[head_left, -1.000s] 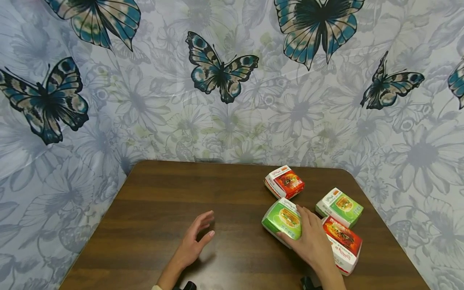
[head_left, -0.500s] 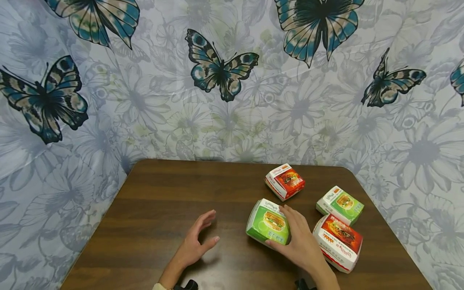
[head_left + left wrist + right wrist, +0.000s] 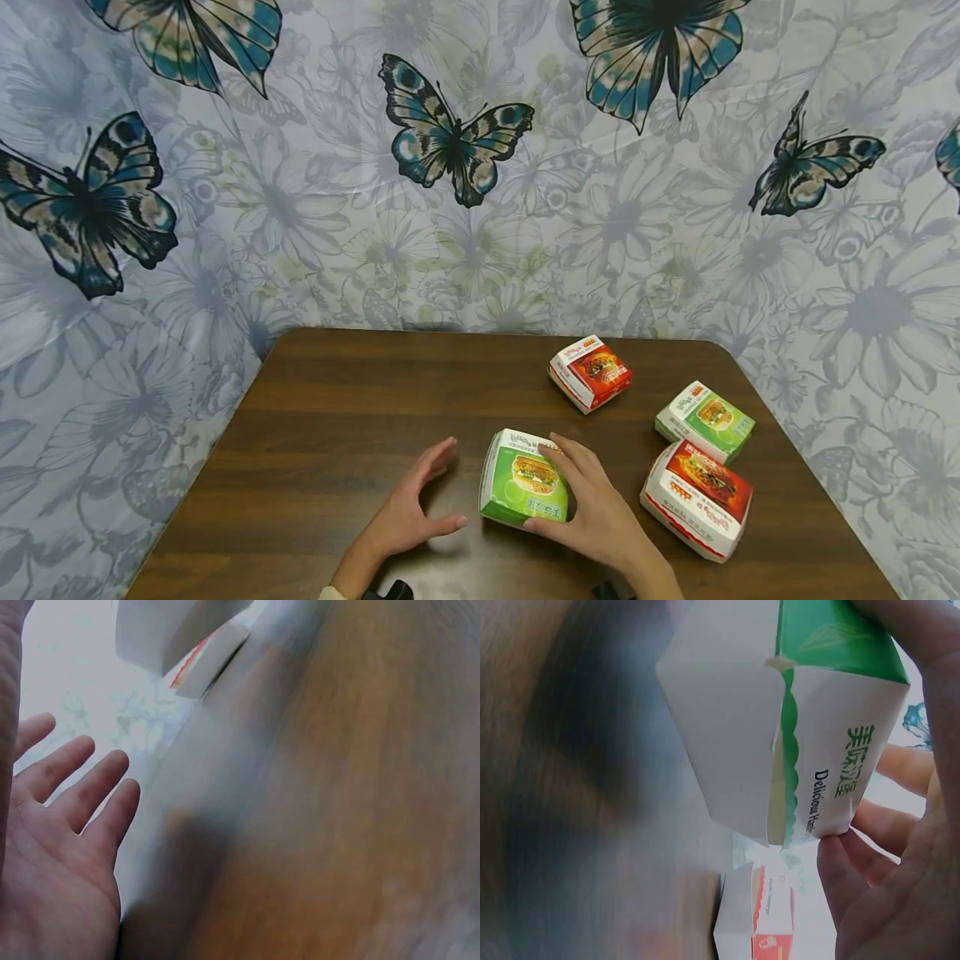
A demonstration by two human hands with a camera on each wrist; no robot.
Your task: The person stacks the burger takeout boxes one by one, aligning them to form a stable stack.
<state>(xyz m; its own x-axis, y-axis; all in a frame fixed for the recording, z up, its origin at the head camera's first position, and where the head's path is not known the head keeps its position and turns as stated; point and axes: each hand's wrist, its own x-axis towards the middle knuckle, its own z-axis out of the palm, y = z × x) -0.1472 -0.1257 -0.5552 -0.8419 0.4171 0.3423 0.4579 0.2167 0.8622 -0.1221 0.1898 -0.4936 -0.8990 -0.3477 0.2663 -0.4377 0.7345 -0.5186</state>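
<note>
A green-and-white burger box (image 3: 525, 479) is on or just above the table, tipped slightly; I cannot tell whether it touches the wood. My right hand (image 3: 592, 508) grips it from the right, thumb at the near edge and fingers over the far side. In the right wrist view the box (image 3: 727, 727) shows a scalloped green flap along its side. To its left, my left hand (image 3: 408, 504) has its fingers spread and holds nothing. The left wrist view shows that palm (image 3: 60, 862) facing the box, with a gap between.
A red burger box (image 3: 591, 373) stands at the back of the brown table (image 3: 337, 417). On the right, a smaller green burger box (image 3: 705, 421) sits against a larger red one (image 3: 699, 500). A butterfly-print cloth (image 3: 300, 208) hangs behind the table.
My right hand has carried the green burger box leftward, away from the larger red box and toward my left hand. The left hand has shifted only slightly right.
</note>
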